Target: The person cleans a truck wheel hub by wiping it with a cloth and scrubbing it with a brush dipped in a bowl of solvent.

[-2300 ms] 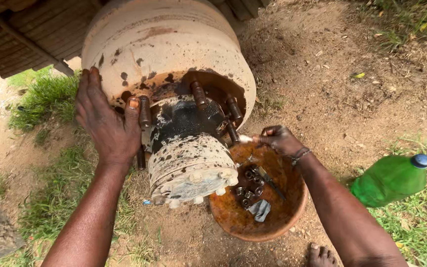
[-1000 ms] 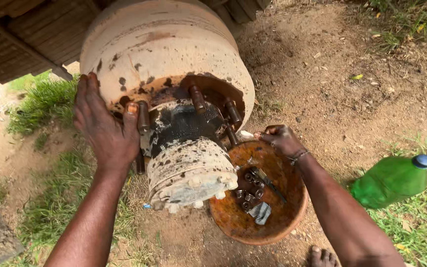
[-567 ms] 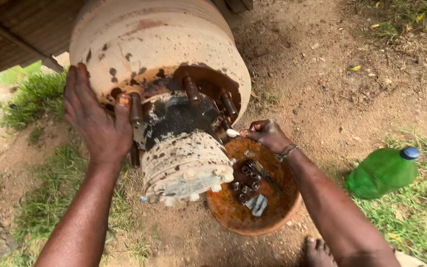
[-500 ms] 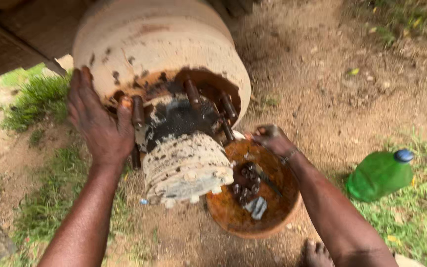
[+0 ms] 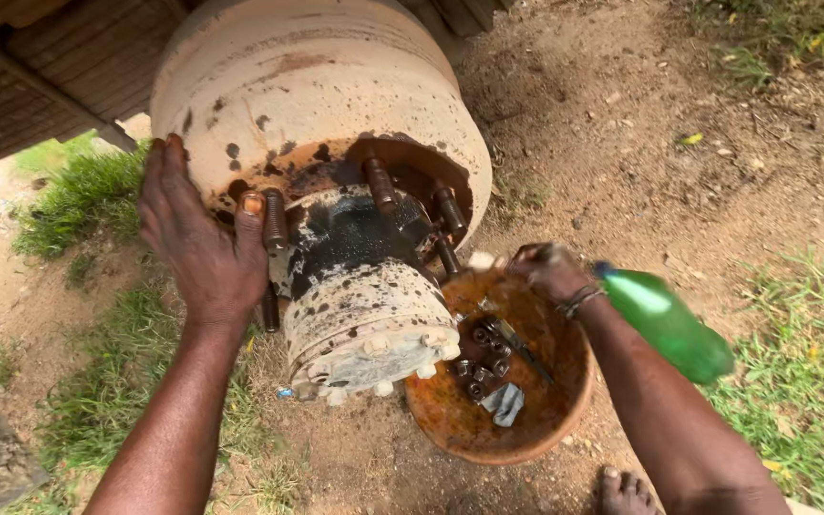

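The left hand [image 5: 204, 250] remains flat against the face of the brake drum [image 5: 307, 105], palm on the rusty flange, thumb lying along one wheel stud [image 5: 275, 219]; its fingers are spread and pressed, not wrapped around anything. Its position matches the earlier views, so the drum stays steadied. The right hand [image 5: 547, 271] has moved slightly: a second ago it rested on the near rim of the rusty bowl [image 5: 565, 420]; now it sits at the bowl's far rim, just beside the lower studs, fingers pinched together around a small pale object [image 5: 481, 259]. The object is blurred, so its kind cannot be told. The hub [image 5: 364, 324] projects toward the camera, its end cap ringed with small bolts, dark grease on its barrel; several studs stand bare of nuts. The nuts [image 5: 482, 358] lie clustered in the bowl with a grey metal piece [image 5: 501, 403], untouched. The green bottle [image 5: 665, 322] appears closer to the right forearm than before; this follows from the head camera shifting, as the bottle lies on the ground [image 5: 622, 124] as before. In judgement, work has passed from the bowl's contents to the stud area, with the pinched object being brought to the hub face. A bare foot [image 5: 622, 488] shows at the bottom edge.
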